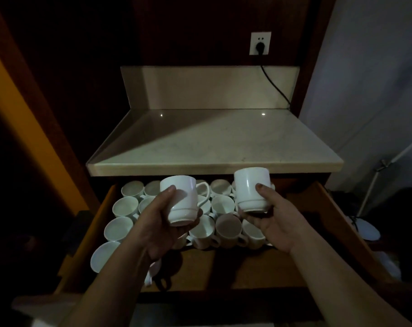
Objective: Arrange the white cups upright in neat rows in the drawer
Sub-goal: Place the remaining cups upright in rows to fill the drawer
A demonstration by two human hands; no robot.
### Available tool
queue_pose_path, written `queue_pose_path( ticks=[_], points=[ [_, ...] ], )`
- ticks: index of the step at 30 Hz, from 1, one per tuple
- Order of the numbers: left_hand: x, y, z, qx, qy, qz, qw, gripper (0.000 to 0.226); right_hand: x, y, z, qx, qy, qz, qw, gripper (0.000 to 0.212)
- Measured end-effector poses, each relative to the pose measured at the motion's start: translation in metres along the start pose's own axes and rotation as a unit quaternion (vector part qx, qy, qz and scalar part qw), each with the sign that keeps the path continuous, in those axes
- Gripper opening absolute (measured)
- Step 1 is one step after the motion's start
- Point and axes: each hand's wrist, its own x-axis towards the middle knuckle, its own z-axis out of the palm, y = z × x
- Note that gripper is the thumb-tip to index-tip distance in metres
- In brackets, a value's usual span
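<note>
Your left hand (162, 223) grips one white cup (182, 199); your right hand (274, 223) grips another (252, 188), both above the open drawer (247, 267) at frame centre.

View: our single head camera, wide-angle.
Facing: forward and down, over our forearms.
Near: drawer (330, 208) just below us.
Far: counter (214, 142), wall socket (260, 43).
</note>
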Motion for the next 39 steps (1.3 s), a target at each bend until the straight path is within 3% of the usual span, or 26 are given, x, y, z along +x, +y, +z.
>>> queue_pose_path(
  ticks=[8,11,16,19,22,25,28,30,35,39],
  points=[
    [0.003,-0.001,-0.001,0.090,-0.014,0.049,0.995,0.044,-0.005,-0.004,0.006,0.104,-0.030,0.021,0.994,0.069],
    [0.005,0.004,-0.008,0.154,-0.038,0.062,0.985,0.050,-0.006,-0.003,0.003,0.097,-0.036,0.035,0.994,0.063],
    [0.005,0.017,-0.019,0.264,-0.063,0.079,0.959,0.050,-0.005,-0.002,-0.002,-0.064,-0.010,0.035,0.997,0.068],
    [0.004,0.021,-0.028,0.353,-0.050,0.070,0.932,0.061,-0.007,-0.003,-0.005,-0.213,-0.025,0.025,0.976,0.066],
    [0.004,0.023,-0.035,0.486,-0.087,0.082,0.866,0.067,-0.009,-0.004,-0.007,-0.320,-0.059,0.037,0.945,0.070],
    [0.008,0.022,-0.040,0.627,-0.126,0.086,0.764,0.072,-0.006,0.000,-0.013,-0.430,-0.084,0.031,0.898,0.081],
    [0.017,0.013,-0.041,0.758,-0.173,0.104,0.621,0.077,-0.004,0.006,-0.017,-0.569,-0.132,0.027,0.812,0.094],
    [0.024,0.003,-0.043,0.802,-0.201,0.113,0.551,0.074,-0.007,0.010,-0.014,-0.647,-0.141,0.027,0.749,0.086],
    [0.035,-0.013,-0.059,0.861,-0.214,0.074,0.456,0.089,-0.013,0.027,-0.005,-0.754,-0.140,0.032,0.640,0.076],
    [0.037,-0.022,-0.064,0.885,-0.233,0.078,0.395,0.110,-0.011,0.045,-0.001,-0.788,-0.125,0.073,0.598,0.082]
  ],
)
